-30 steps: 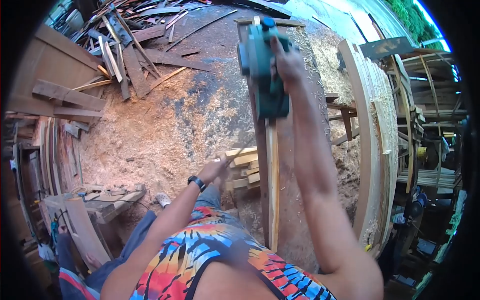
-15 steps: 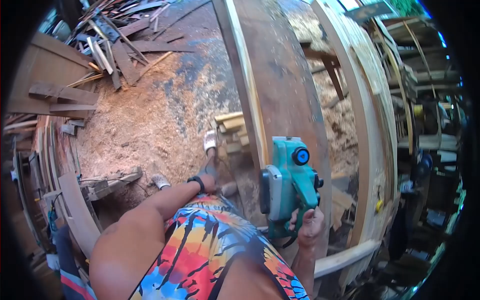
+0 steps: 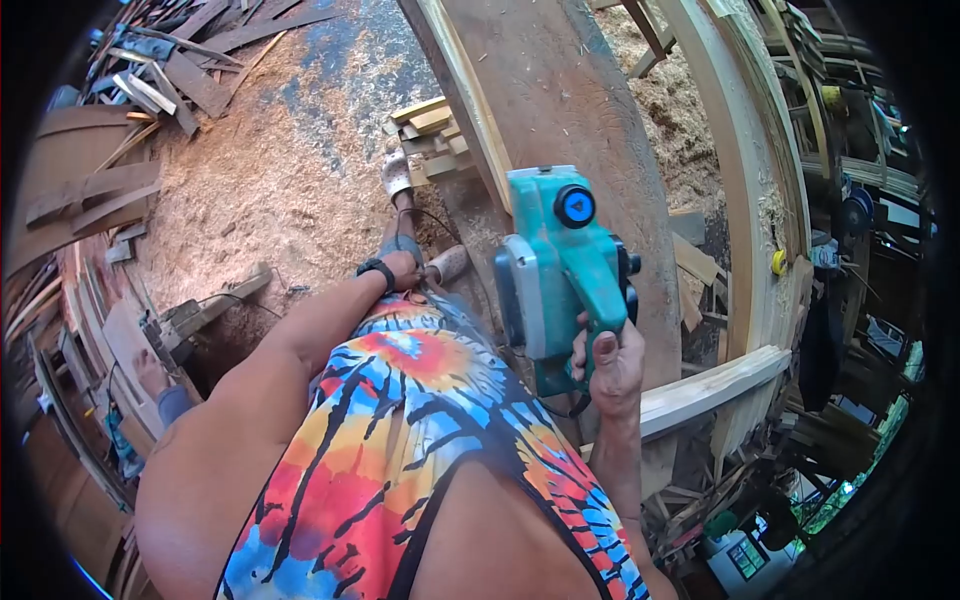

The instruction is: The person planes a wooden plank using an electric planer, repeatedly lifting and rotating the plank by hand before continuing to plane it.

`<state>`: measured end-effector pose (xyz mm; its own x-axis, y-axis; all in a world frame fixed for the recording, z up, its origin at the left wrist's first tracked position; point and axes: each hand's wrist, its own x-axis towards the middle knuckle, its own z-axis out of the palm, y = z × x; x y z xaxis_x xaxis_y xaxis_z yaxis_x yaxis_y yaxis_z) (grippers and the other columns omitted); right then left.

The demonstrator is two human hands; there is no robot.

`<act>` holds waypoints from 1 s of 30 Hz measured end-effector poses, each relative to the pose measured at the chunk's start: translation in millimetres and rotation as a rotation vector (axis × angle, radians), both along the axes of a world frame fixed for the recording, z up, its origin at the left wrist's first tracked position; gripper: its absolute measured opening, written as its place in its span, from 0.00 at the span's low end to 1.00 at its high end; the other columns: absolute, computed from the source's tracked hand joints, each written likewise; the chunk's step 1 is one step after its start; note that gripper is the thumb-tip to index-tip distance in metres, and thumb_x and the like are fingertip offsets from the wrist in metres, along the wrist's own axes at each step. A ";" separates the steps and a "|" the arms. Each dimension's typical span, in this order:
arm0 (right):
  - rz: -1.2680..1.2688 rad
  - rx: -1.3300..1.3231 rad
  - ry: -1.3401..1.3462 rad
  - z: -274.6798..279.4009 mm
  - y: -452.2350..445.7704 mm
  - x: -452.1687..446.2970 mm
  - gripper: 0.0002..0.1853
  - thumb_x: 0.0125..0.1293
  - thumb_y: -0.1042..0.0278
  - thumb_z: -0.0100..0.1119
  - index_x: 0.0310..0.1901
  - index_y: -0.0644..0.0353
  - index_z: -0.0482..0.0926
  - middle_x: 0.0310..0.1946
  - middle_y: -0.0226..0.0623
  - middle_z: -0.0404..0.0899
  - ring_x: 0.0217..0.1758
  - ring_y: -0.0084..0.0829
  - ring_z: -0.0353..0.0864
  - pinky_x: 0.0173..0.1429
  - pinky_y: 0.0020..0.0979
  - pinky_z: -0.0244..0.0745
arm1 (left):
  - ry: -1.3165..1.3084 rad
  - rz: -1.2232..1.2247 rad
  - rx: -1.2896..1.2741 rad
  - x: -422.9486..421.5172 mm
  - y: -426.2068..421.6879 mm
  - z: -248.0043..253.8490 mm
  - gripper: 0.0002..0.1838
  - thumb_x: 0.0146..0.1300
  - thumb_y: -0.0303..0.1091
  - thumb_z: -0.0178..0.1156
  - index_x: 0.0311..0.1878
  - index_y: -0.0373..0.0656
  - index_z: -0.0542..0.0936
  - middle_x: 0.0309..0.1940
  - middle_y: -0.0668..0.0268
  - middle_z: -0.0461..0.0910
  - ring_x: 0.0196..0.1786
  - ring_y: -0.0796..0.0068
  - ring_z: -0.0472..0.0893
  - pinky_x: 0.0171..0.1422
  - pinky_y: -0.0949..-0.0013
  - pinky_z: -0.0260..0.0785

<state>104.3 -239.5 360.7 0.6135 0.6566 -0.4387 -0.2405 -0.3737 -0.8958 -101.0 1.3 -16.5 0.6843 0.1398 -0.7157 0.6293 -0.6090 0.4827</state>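
"One planer (image 3: 560, 255): where now?"
"Drawn back from the far end of the worktop (image 3: 560, 90) to the near part, at the visible end of the pale strip (image 3: 468, 95)."
"And held how?"
"By the rear handle (image 3: 598, 300), in the right grip (image 3: 612, 368), curled around. Left grip (image 3: 403, 270) near the lower edge of the shirt (image 3: 410, 400); too unclear to say whether clasping anything."
"Meaning?"
"Probably the near end of a stroke, going by the pull back; contact with the strip hidden from this angle."

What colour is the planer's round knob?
The knob is blue with a black rim, best seen in the head view.
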 end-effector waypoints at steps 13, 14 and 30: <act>0.208 -0.042 -0.066 -15.4 77.5 18.7 0.41 0.64 0.26 0.59 0.47 0.68 0.76 0.20 0.29 0.73 0.19 0.18 0.71 0.23 0.22 0.65 | 0.013 0.182 0.016 -14.8 21.7 3.8 0.25 0.70 0.56 0.55 0.45 0.42 0.88 0.45 0.46 0.86 0.48 0.43 0.85 0.54 0.49 0.77; 0.216 -0.045 -0.069 -16.5 86.6 22.3 0.41 0.64 0.25 0.59 0.47 0.68 0.76 0.20 0.29 0.73 0.19 0.18 0.71 0.23 0.22 0.65 | 0.030 0.215 0.005 -14.0 29.0 5.4 0.24 0.70 0.55 0.56 0.45 0.43 0.89 0.44 0.46 0.86 0.47 0.44 0.86 0.54 0.50 0.78; 0.315 -0.011 -0.113 -21.0 349.9 100.9 0.38 0.65 0.28 0.61 0.46 0.66 0.77 0.19 0.28 0.72 0.18 0.17 0.70 0.23 0.21 0.64 | -0.017 0.899 -0.214 -9.3 208.3 -0.9 0.25 0.64 0.53 0.64 0.43 0.37 0.89 0.39 0.48 0.88 0.42 0.55 0.88 0.50 0.57 0.77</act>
<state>205.2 110.3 339.7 0.4264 0.8173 -0.3877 -0.0114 -0.4237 -0.9057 -110.4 209.6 -17.4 0.3934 0.4894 -0.7783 0.8140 0.2081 0.5423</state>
